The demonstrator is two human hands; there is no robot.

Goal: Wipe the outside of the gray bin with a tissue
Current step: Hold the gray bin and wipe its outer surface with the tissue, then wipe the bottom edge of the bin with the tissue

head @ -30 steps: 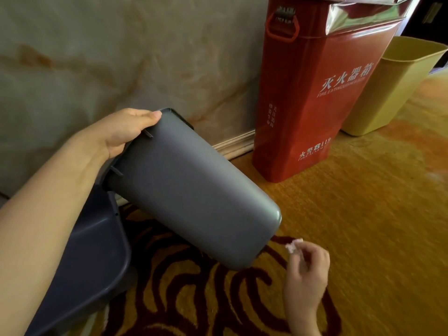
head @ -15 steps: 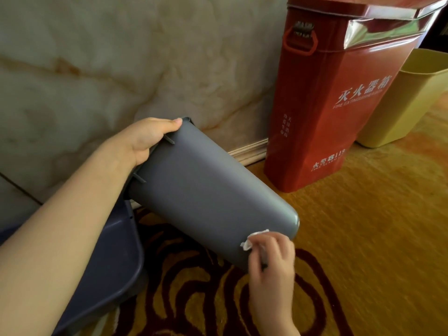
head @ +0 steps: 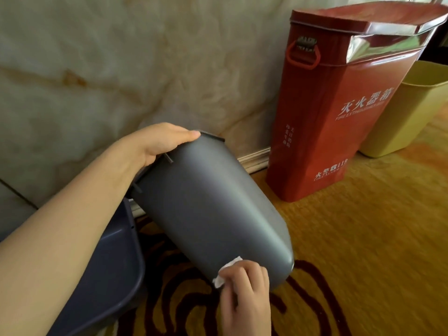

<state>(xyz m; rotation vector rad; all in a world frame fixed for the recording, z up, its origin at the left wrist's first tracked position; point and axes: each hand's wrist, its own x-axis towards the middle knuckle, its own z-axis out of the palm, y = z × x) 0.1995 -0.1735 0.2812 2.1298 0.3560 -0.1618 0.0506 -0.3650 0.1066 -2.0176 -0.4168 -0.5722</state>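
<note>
The gray bin [head: 203, 202] is held tilted above the carpet, rim at the upper left and closed bottom at the lower right. My left hand [head: 155, 141] grips its rim from above. My right hand [head: 244, 292] presses a small white tissue [head: 225, 274] against the bin's side near the bottom end. Most of the tissue is hidden under my fingers.
A dark blue-gray outer shell or lid [head: 109, 270] lies at the lower left under my forearm. A red fire extinguisher box [head: 339, 122] stands against the marble wall [head: 121, 69], with a yellow bin [head: 412, 110] beside it. Patterned orange carpet [head: 363, 251] covers the floor.
My right hand rose from below the bin, put the tissue on its lower side and slid it a little left. The bin tilted steeper as the view shifted.
</note>
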